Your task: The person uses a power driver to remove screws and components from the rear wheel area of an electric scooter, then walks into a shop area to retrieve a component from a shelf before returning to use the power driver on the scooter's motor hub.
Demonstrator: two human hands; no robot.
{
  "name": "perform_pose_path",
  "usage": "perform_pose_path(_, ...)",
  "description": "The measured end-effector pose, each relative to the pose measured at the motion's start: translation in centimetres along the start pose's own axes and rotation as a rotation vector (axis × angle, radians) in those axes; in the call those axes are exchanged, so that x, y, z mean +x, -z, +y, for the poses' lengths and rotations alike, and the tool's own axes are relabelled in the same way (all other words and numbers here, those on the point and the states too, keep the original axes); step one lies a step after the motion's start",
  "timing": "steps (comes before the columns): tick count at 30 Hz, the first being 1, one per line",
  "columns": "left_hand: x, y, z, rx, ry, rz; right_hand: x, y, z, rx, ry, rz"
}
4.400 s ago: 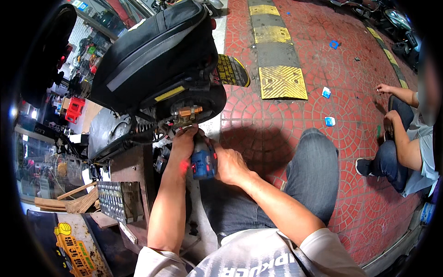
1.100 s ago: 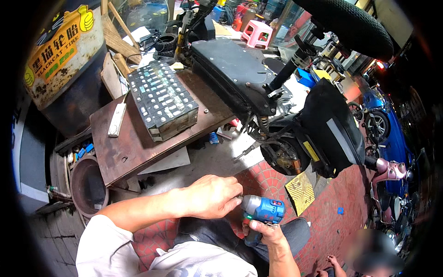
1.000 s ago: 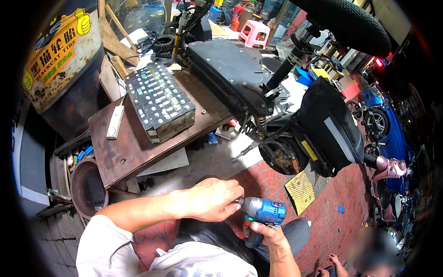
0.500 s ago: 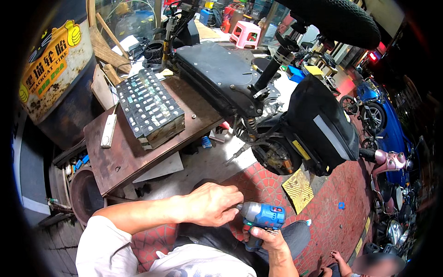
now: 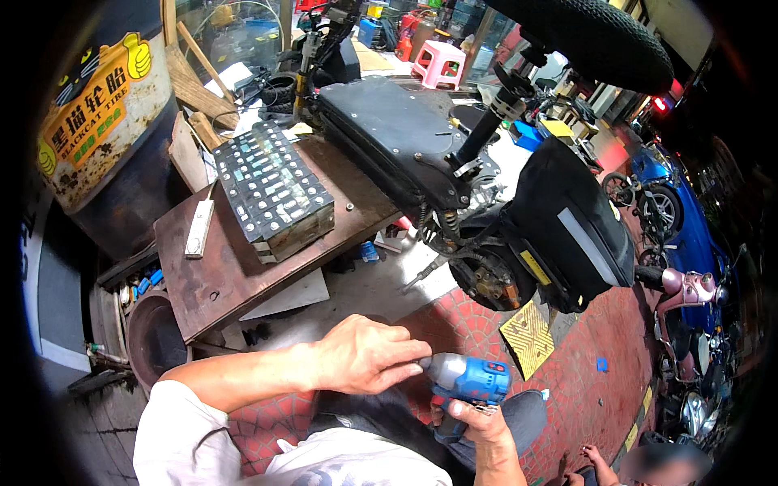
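A blue cordless driver (image 5: 468,379) sits low in the middle of the view, over my lap. My right hand (image 5: 476,419) grips its handle from below. My left hand (image 5: 366,355) reaches across from the left, fingers closed around the driver's nose end. Beyond the hands a dark electric scooter (image 5: 454,170) lies tipped over, its rear wheel hub (image 5: 492,281) and black rear cover (image 5: 571,223) facing me. The tip of the driver is hidden under my left fingers.
A rusty metal table (image 5: 212,275) at left carries a battery cell pack (image 5: 271,191) and a white power strip (image 5: 198,228). A barrel (image 5: 101,121), wooden planks (image 5: 193,81), a pink stool (image 5: 438,63), a yellow ramp piece (image 5: 528,336) and a blue scooter (image 5: 677,206) surround me. Another person's hand (image 5: 596,458) shows at the bottom right.
Over four seconds the view swung away from the wheel hub, where the driver was pressed. In the last second my hands stay on the driver and the view drifts slightly.
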State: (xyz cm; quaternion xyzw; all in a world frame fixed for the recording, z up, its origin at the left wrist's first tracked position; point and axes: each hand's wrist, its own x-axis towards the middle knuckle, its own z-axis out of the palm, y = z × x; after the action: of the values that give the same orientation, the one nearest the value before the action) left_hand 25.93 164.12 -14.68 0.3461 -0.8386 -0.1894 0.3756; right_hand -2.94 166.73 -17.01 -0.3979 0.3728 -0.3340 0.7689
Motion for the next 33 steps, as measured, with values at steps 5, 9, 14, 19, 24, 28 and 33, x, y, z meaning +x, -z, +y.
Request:
perform_pose_path(5, -2.3, 2.3, -1.0, 0.077, 0.159, 0.114, 1.1, 0.3, -0.3, 0.111, -0.022, 0.030)
perform_pose_path(9, -8.1, 4.8, -5.0, 0.301, 0.353, 0.304, 4.8, -1.3, -1.3, -0.149, 0.077, 0.075)
perform_pose_path(14, -16.4, 9.6, -9.4, 0.470, 0.705, 0.753, 11.2, -6.5, -2.7, -0.011, 0.257, 0.029)
perform_pose_path(19, -20.9, 9.3, -12.8, 0.396, 0.803, 0.993, 22.9, -7.7, -3.4, -0.219, 0.521, -0.002)
perform_pose_path(24, -21.4, 9.7, -12.6, 0.398, 0.801, 0.993, 33.3, -13.1, -3.7, -0.191, 0.658, -0.049)
perform_pose_path(28, -21.3, 10.0, -12.6, 0.399, 0.834, 0.932, 40.7, -16.4, -1.9, -0.074, 0.676, -0.103)
perform_pose_path(33, -21.0, 10.2, -12.2, 0.393, 0.803, 0.924, 44.3, -17.7, 0.1, -0.166, 0.545, -0.059)
